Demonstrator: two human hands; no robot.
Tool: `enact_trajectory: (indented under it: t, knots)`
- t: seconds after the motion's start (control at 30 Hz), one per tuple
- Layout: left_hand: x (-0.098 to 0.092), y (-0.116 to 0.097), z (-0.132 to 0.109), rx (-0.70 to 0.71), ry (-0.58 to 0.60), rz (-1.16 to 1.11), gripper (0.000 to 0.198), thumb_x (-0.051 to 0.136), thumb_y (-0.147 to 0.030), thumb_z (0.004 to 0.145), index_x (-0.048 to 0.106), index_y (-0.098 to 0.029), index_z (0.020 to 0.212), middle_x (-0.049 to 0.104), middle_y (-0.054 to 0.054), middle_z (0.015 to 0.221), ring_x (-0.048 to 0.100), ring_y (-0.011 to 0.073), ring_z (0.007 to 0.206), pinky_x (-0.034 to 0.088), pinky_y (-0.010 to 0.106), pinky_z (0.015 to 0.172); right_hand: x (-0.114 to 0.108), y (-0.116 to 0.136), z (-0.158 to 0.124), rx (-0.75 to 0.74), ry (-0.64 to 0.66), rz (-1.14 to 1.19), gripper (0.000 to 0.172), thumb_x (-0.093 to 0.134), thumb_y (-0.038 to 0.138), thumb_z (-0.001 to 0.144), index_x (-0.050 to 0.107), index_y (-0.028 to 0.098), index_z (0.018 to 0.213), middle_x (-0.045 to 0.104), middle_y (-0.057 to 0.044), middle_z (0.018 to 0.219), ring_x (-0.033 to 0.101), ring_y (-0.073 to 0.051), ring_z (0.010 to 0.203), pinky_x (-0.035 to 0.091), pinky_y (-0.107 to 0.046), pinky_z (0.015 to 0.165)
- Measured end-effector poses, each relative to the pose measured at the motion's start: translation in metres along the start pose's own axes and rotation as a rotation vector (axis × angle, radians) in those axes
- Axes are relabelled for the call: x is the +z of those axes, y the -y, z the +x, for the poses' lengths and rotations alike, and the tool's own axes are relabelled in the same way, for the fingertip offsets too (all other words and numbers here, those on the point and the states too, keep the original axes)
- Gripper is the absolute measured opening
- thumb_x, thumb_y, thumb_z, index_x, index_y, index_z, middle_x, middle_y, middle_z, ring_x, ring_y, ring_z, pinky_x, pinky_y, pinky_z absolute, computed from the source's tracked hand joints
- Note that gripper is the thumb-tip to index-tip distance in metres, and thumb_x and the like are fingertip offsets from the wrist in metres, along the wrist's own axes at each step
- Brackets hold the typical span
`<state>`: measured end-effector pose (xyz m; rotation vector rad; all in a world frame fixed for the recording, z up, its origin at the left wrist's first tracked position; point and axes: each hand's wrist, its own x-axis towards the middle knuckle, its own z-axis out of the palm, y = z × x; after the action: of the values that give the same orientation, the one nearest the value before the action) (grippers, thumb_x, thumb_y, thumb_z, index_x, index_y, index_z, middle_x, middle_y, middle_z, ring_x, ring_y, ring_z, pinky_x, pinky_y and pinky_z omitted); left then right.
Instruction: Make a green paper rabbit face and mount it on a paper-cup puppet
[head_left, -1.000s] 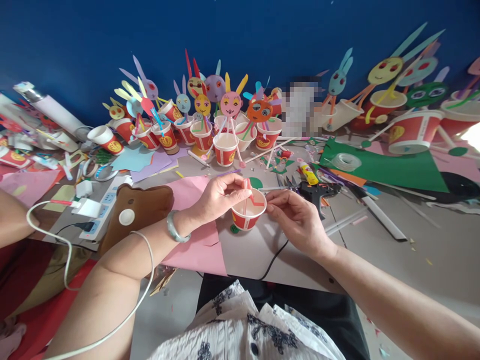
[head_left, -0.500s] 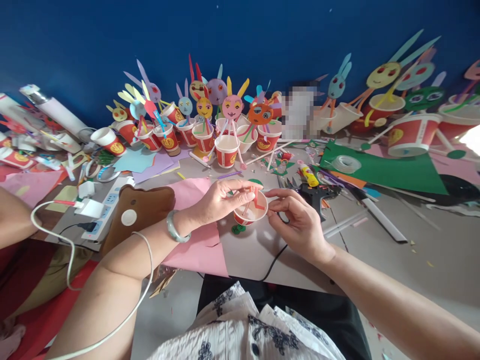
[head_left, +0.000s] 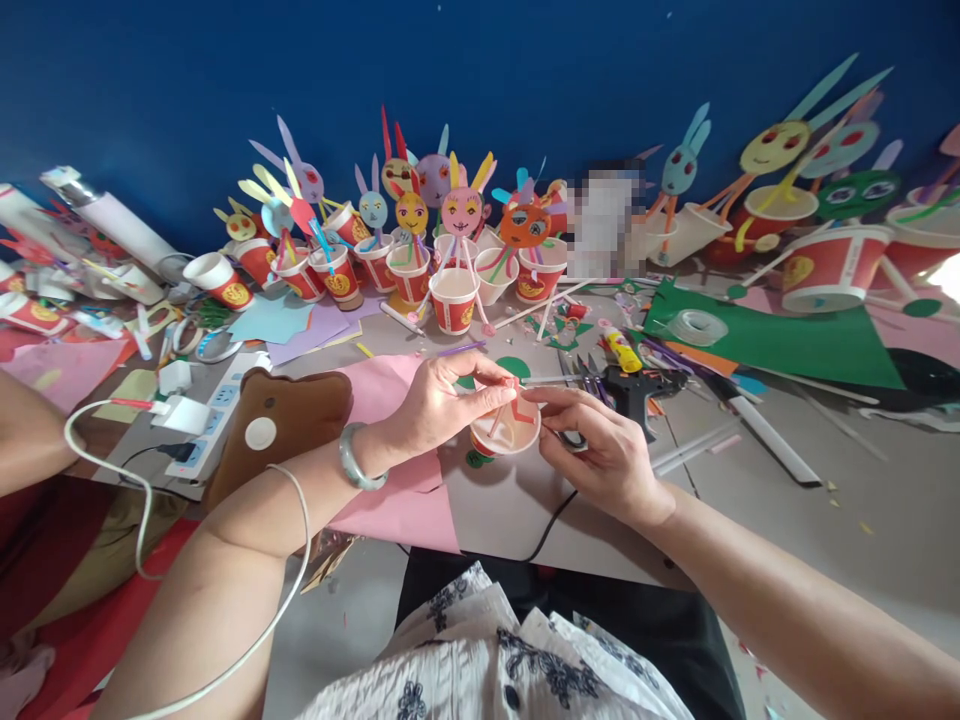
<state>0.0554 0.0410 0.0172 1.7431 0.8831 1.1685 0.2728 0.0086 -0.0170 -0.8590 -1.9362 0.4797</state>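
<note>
— Where the left hand (head_left: 450, 400) pinches, what's held?
— Red strips (head_left: 523, 412); one slants near and left into the cup (head_left: 516, 438).
— Cup?
— Between hands, mouth up. Right hand (head_left: 600, 445) touches its right rim; can't tell if pinched.

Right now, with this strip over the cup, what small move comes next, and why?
Perhaps steady the cup with your right hand, which sits at its rim, because your left hand pinches the bent strip over the opening.
</note>
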Motion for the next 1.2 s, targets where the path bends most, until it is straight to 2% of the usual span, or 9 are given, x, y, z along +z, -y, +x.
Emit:
enact_trajectory:
  t: [0.27,0.5,0.63,0.77,0.97,1.1,1.2]
  knots:
    - [0.0003,-0.0029,-0.0008,0.032,0.013,0.02,0.015,0.08,-0.03,0.083,0.069,-0.019,0.08,0.077,0.002,0.082,0.07,0.0144,0.079,0.055,0.028,0.076,-0.0037,0.0023,0.0021,-0.014,0.061,-0.004,0.018,0.062,0.014,0.087,0.055,0.026,0.077,0.078,-0.01,0.11,0.077,-0.021,0.091,0.064,-0.035,0.079]
    - [0.0037,-0.0034,-0.0033,0.101,-0.077,0.189,0.018,0.071,-0.03,0.089,0.064,-0.02,0.076,0.072,0.001,0.074,0.066,0.0142,0.072,0.054,0.032,0.079,-0.0029,0.0034,0.0005,-0.063,0.108,-0.082,0.02,0.058,0.016,0.091,0.055,0.027,0.075,0.079,-0.008,0.102,0.075,-0.019,0.083,0.063,-0.032,0.073]
    - [0.0063,-0.0051,-0.0051,0.221,-0.115,0.293,0.019,0.067,-0.027,0.091,0.06,-0.021,0.075,0.07,0.0,0.072,0.065,0.0151,0.073,0.053,0.035,0.084,-0.0021,0.0018,-0.001,-0.124,0.07,-0.089,0.019,0.059,0.014,0.092,0.058,0.026,0.078,0.076,-0.009,0.108,0.074,-0.019,0.089,0.062,-0.032,0.077]
    - [0.006,-0.0076,-0.0043,0.168,-0.074,0.237,0.016,0.067,-0.027,0.091,0.061,-0.02,0.078,0.071,0.0,0.073,0.065,0.0139,0.071,0.053,0.032,0.08,-0.0027,0.0007,0.0003,-0.108,-0.007,-0.158,0.013,0.066,0.015,0.088,0.06,0.026,0.082,0.07,-0.011,0.107,0.072,-0.023,0.096,0.06,-0.036,0.078]
    - [0.0031,-0.0078,-0.0021,0.053,-0.01,0.139,0.014,0.068,-0.03,0.09,0.062,-0.019,0.083,0.074,0.002,0.079,0.068,0.0134,0.076,0.054,0.025,0.073,-0.0026,-0.0008,0.0025,0.042,0.032,-0.039,0.012,0.063,0.018,0.088,0.057,0.025,0.08,0.072,-0.004,0.082,0.068,-0.017,0.071,0.054,-0.029,0.062]
    - [0.0022,-0.004,-0.0017,0.047,-0.005,0.128,0.013,0.07,-0.03,0.09,0.068,-0.018,0.094,0.077,0.004,0.089,0.07,0.0136,0.08,0.055,0.024,0.073,-0.0058,0.0041,0.0048,0.302,0.083,0.081,0.01,0.066,0.027,0.088,0.06,0.024,0.08,0.072,-0.003,0.076,0.067,-0.018,0.067,0.051,-0.028,0.057]
    - [-0.0009,-0.0019,-0.0004,0.058,0.027,0.137,0.013,0.07,-0.029,0.09,0.069,-0.017,0.095,0.078,0.005,0.093,0.071,0.0142,0.082,0.056,0.025,0.076,-0.0093,0.006,0.0072,0.532,0.142,0.288,0.017,0.069,0.037,0.089,0.064,0.022,0.081,0.072,-0.004,0.074,0.067,-0.018,0.067,0.052,-0.028,0.059]
